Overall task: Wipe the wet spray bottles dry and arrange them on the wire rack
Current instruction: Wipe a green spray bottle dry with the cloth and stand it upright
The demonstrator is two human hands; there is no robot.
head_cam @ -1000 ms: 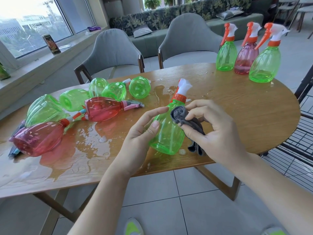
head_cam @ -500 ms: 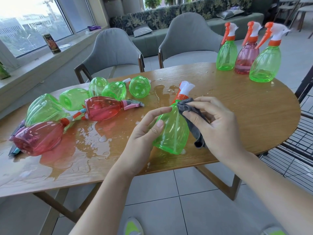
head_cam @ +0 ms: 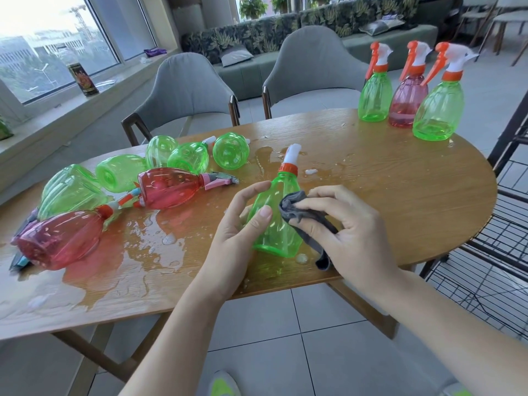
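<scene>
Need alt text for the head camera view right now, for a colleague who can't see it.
The left hand grips a green spray bottle over a wet wooden table while the right hand presses a grey cloth against it. More bottles lie at left; three stand at far right, near a black wire rack.

Held green bottle [head_cam: 275,224]: translucent glossy plastic, with opaque orange and white plastic at the neck. Cloth [head_cam: 305,221]: grey, matt, soft-folded fabric. Table [head_cam: 400,195]: wood-grain surface, satin where dry at right, wet and reflective at left. Rack [head_cam: 503,252]: black wire.
</scene>
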